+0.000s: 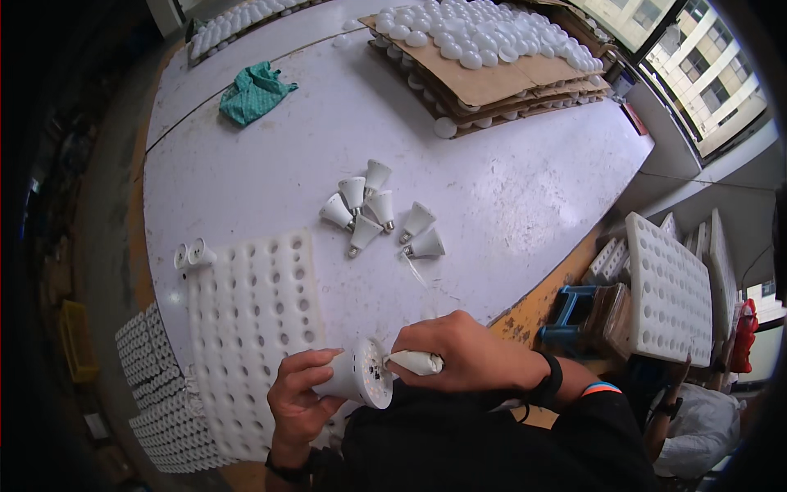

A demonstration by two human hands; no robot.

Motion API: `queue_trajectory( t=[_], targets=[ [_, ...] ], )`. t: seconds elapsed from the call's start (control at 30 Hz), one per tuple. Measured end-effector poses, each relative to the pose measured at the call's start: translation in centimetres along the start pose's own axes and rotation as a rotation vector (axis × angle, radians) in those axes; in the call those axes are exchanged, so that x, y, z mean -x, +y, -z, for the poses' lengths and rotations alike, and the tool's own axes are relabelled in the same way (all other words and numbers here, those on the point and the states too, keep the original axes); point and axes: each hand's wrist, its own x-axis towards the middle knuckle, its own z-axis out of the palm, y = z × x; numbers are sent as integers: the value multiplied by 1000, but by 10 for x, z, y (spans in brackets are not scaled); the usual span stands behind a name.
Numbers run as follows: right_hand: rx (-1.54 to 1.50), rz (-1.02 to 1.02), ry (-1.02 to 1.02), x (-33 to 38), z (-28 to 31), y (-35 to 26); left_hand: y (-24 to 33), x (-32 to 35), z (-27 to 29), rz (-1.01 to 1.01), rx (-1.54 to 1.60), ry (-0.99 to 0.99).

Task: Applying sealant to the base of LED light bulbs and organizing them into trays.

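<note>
L hand (299, 394) grips a white bulb housing (357, 375), bottom centre of frame. R hand (463, 353) clenches a white tube (416, 362), tip at the housing's open face.

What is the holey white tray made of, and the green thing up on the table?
The holey white tray looks like foam or moulded plastic: matte, thick, with rows of punched round holes; which one is hard to tell. The green thing looks like soft cloth, since it lies crumpled in folds.
</note>
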Motion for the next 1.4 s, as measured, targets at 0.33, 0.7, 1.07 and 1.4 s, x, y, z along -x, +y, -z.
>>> queue_trajectory(
  t=[0.33, 0.7, 1.07, 1.4],
  targets=[
    [-56, -146, 65, 2, 7, 1, -31, -8, -7, 228, 681, 257],
    [-256, -284, 297, 10, 9, 15, -67, -20, -11, 778, 1154, 373],
    [-380, -406, 218, 13, 12, 28, -127, -25, -9, 789, 860, 375],
    [-352, -394, 159, -9, 6, 36, -214, -57, -11, 724, 238, 331]
  ],
)
